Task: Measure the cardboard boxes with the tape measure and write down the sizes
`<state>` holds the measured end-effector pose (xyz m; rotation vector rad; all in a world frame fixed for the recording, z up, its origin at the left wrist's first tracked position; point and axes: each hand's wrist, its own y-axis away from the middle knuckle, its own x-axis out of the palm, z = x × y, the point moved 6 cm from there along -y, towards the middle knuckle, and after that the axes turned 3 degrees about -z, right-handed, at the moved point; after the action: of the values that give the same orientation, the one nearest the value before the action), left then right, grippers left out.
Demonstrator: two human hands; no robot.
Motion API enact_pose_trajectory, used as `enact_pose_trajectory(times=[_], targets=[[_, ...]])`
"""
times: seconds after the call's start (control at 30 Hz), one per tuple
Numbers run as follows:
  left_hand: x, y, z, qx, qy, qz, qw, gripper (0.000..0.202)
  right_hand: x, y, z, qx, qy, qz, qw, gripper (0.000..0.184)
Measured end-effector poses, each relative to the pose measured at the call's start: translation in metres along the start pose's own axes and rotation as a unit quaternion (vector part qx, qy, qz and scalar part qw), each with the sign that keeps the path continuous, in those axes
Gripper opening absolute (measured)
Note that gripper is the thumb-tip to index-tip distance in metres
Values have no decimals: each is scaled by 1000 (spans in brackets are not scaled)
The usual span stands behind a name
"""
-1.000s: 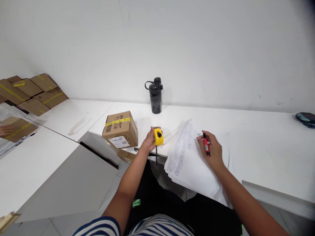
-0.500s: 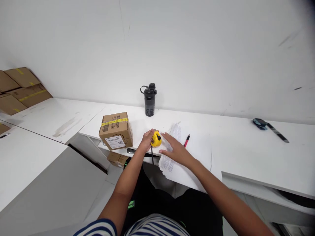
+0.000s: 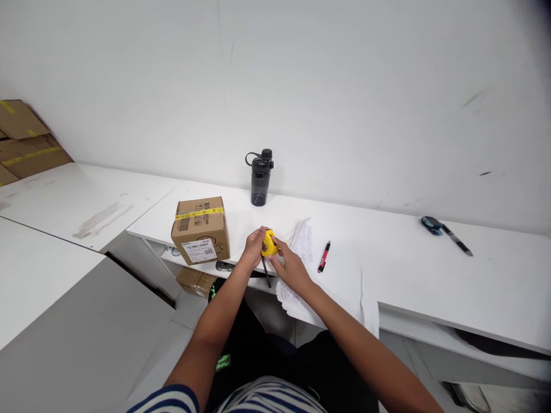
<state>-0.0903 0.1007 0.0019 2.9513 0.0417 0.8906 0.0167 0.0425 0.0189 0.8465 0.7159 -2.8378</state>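
A yellow tape measure [image 3: 270, 245] with a dark strap hanging below it is held above the front edge of the white table. My left hand [image 3: 253, 246] is closed round its left side, thumb on top. On the other side, my right hand [image 3: 289, 267] has its fingers on the tape measure's right edge, with the thumb just below. Left of my hands sits a taped cardboard box [image 3: 201, 230] with a white label. Sheets of written paper [image 3: 340, 287] lie under and beside my right forearm, with a red and black pen [image 3: 324, 257] on them.
A dark shaker bottle [image 3: 260, 179] stands behind my hands near the wall. Far right on the table lies a dark object with a strap [image 3: 447, 234]. More cardboard boxes [image 3: 30, 143] are stacked at the far left. A shelf under the tabletop holds a dark item [image 3: 225, 266].
My right hand has come in from the right and now touches the tape measure; before, its fingers were spread apart from it. The view has shifted slightly to the right.
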Motion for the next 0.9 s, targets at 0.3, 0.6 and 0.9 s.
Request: enact_pose_trajectory(times=[0.3,0.6,0.9], targets=[[23,106,-70,93,-32,51,994,56,-40,15,71,-240,18,-65,968,54],[-49,167,-172,48,-311,-38,948,47,-29,-27,190,-540,248,224,772,48],[-74,172,-221,35,-267,-28,963,41,3,-58,249,-608,323,300,660,64]])
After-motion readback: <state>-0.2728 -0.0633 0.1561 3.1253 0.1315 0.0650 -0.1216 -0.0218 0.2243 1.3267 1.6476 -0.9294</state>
